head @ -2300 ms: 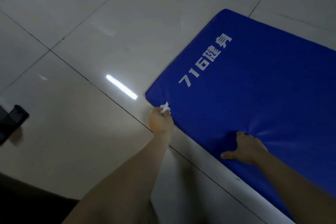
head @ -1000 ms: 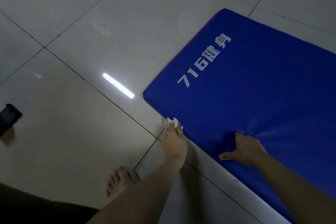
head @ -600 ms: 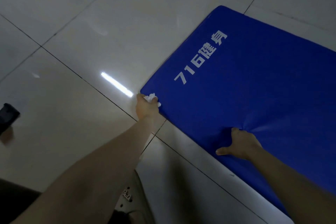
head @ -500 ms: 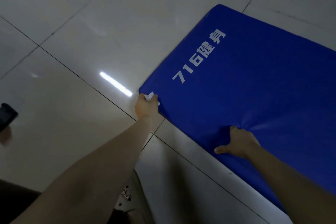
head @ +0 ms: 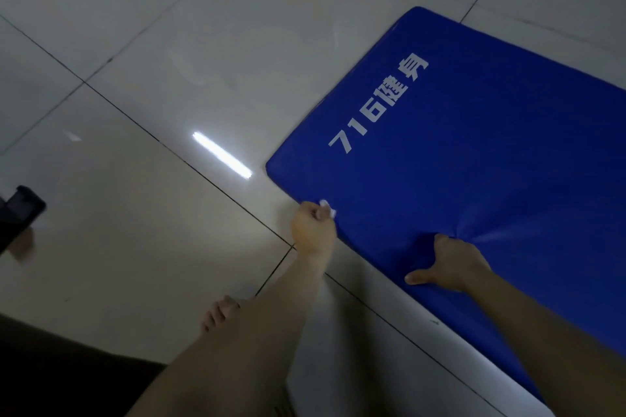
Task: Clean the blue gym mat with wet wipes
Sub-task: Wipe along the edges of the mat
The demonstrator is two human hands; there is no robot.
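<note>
A pale tiled floor crossed by dark grout lines is seen all around. A bright strip of reflected light is thrown on it just beside the mat's near corner. A dark object is cut off by the left edge, well apart from the mat; what it is cannot be told. One bare foot is planted on the tiles beside the left forearm.

One blue gym mat is laid flat on the floor at the right, with white lettering printed along its short end. One white wet wipe is in view, mostly hidden by the fingers.

The left hand is curled round the wipe, which is pressed against the mat's near edge close to the corner, the arm stretched out. The right hand is laid on the mat, its fingers dug in and a fold of the cover gripped, with creases fanning out; the thumb is spread sideways.
</note>
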